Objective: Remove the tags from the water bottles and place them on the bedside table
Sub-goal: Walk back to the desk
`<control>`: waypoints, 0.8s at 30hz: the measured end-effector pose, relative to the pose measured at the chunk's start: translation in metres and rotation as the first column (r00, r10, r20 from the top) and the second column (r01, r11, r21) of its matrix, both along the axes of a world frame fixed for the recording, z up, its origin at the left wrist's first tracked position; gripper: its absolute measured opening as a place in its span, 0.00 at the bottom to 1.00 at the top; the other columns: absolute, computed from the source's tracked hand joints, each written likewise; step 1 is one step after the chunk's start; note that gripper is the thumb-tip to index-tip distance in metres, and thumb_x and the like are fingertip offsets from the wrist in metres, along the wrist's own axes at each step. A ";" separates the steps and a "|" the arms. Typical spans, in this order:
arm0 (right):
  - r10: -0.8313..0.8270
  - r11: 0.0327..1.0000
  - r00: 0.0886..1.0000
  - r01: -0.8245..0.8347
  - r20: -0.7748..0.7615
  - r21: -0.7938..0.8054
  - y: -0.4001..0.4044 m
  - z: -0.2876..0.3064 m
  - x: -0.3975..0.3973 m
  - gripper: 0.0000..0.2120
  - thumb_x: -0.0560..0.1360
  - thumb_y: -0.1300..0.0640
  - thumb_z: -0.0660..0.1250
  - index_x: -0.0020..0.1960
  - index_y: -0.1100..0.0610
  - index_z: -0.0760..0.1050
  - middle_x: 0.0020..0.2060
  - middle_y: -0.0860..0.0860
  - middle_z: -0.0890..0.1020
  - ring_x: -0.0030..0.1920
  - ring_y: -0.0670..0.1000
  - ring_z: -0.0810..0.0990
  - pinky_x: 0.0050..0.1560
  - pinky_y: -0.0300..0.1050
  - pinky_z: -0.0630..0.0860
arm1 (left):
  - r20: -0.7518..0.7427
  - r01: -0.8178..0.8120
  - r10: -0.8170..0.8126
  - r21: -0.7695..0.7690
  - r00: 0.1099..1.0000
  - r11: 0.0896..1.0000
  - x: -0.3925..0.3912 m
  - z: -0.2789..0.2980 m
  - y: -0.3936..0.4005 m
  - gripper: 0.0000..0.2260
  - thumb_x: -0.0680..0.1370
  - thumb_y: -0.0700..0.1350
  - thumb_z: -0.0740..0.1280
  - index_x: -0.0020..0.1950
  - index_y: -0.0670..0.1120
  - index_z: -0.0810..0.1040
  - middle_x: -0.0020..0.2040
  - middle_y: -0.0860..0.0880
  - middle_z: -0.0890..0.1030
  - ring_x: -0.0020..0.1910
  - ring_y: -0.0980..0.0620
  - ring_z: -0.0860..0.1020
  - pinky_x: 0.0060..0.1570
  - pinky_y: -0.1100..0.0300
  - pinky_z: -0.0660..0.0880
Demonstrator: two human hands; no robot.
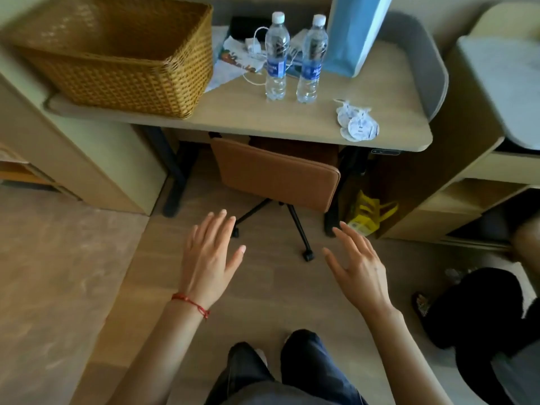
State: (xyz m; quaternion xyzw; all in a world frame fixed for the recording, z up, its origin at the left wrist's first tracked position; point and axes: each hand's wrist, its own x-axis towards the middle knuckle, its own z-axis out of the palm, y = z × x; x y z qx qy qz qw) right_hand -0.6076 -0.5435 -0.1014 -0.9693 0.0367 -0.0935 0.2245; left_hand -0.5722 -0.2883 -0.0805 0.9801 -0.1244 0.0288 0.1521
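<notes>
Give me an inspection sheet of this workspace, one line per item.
Surface: wooden desk, mostly bare at the front.
Job's things: two water bottles upright, side by side, capped; white round tags piled near the desk's front right corner.
Clutter: wicker basket, blue bag, papers.
Grippers: left hand and right hand open, empty, above the floor.
Cables: white cable behind the bottles.
Surroundings: brown chair under the desk, yellow bag on the floor.

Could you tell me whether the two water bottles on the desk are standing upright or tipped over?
Upright. Both water bottles stand on their bases with white caps on top.
</notes>
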 end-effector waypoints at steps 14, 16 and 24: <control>0.032 0.999 0.995 -0.035 0.098 0.028 -0.050 0.001 0.215 0.20 0.73 0.52 0.68 0.62 0.59 0.74 0.64 0.56 0.76 0.64 0.56 0.74 0.54 0.52 0.76 | 0.071 -0.002 0.007 -0.070 0.997 0.998 0.207 -0.006 -0.056 0.28 0.79 0.58 0.49 0.64 0.37 0.72 0.64 0.37 0.74 0.64 0.36 0.72 0.59 0.38 0.70; 0.038 0.999 0.994 -0.041 0.098 0.031 -0.056 0.005 0.244 0.20 0.73 0.52 0.70 0.62 0.60 0.75 0.63 0.56 0.76 0.64 0.57 0.74 0.54 0.54 0.77 | 0.077 0.005 0.000 -0.068 0.997 0.998 0.233 -0.003 -0.062 0.28 0.79 0.57 0.49 0.64 0.37 0.72 0.64 0.37 0.74 0.64 0.36 0.72 0.59 0.39 0.71; 0.009 0.998 0.996 -0.014 0.086 0.061 -0.060 0.006 0.340 0.20 0.73 0.52 0.69 0.63 0.59 0.74 0.64 0.56 0.76 0.64 0.57 0.74 0.53 0.53 0.76 | 0.087 0.041 -0.034 -0.083 0.996 0.996 0.342 -0.004 -0.069 0.24 0.76 0.53 0.57 0.64 0.38 0.71 0.64 0.37 0.74 0.64 0.37 0.72 0.60 0.42 0.70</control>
